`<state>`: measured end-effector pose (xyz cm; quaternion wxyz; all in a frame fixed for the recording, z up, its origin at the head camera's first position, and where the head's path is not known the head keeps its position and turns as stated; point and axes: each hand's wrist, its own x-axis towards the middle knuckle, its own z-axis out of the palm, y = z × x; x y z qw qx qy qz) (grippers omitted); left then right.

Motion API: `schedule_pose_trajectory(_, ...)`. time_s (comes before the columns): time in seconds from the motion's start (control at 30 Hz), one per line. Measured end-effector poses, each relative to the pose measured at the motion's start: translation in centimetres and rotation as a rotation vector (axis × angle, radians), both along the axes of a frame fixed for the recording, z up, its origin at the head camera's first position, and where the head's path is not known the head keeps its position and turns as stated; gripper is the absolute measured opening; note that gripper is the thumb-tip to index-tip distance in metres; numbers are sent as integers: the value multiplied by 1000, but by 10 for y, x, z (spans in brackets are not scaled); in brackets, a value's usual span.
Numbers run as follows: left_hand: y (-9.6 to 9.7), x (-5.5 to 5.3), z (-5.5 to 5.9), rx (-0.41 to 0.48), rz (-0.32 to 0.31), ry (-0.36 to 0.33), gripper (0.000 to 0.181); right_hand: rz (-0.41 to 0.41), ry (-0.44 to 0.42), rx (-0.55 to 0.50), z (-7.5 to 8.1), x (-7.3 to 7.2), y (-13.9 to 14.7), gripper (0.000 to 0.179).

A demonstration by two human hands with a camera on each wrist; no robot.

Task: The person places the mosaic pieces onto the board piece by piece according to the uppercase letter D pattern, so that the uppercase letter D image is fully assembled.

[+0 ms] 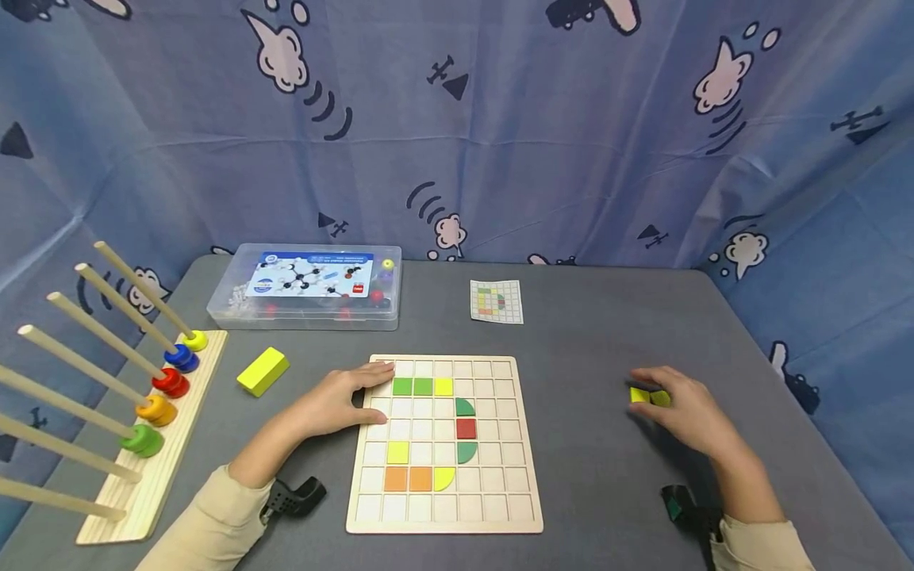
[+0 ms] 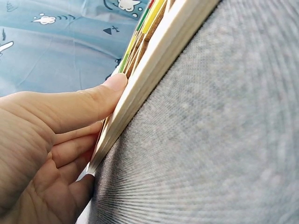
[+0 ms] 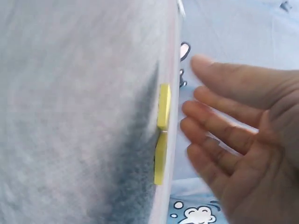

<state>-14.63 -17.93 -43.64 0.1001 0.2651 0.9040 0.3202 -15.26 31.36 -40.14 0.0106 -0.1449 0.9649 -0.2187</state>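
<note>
A wooden grid board (image 1: pixel 494 507) lies flat on the table, with green, yellow, red and orange pieces in some of its cells. My left hand (image 1: pixel 336 403) rests at the board's left edge, its thumb and fingertips touching the rim, fingers fairly straight. To the right, a yellow square piece (image 1: pixel 639 396) and a second yellow piece (image 1: pixel 661 398) lie close together on the table. Above them hovers my right hand (image 1: pixel 684 411), thumb and fingers spread. In the right wrist view a gap shows between the fingers (image 3: pixel 201 109) and both pieces.
At the left stands a peg rack (image 1: pixel 171 420) with coloured rings on its tall dowels. A yellow block (image 1: pixel 263 371) lies beside it. Behind are a clear plastic case (image 1: pixel 303 317) and a small printed grid card (image 1: pixel 496 316). A patterned blue curtain (image 1: pixel 500 159) encloses the table.
</note>
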Motion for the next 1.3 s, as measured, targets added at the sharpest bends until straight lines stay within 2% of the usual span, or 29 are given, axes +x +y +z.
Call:
schedule_pose_trajectory(0.13,0,1,0,2,2,-1,71,3,-34,52,-6,-1,5,37)
schedule_pose_trajectory(0.33,-1,1,-1,4,5,7,71,-15,-7,80,-12,-3,5,23)
schedule_pose_trajectory(0.53,0,1,-1,2,-1,6,71,-30,-4,79,-11,-3,3,25)
schedule_pose_trajectory(0.67,0,1,0,-5,0,7,72,-28,31,49,-8,0,-5,27)
schedule_pose_trajectory(0.9,1,2,0,-5,1,-1,71,41,97,9,-2,5,-32,29)
schedule_pose_trajectory(1.1,1,2,-1,10,-4,-4,71,113,149,-24,2,12,-69,30)
schedule_pose_trajectory(1.3,0,0,1,21,-8,-9,71,213,163,-34,12,16,-108,28)
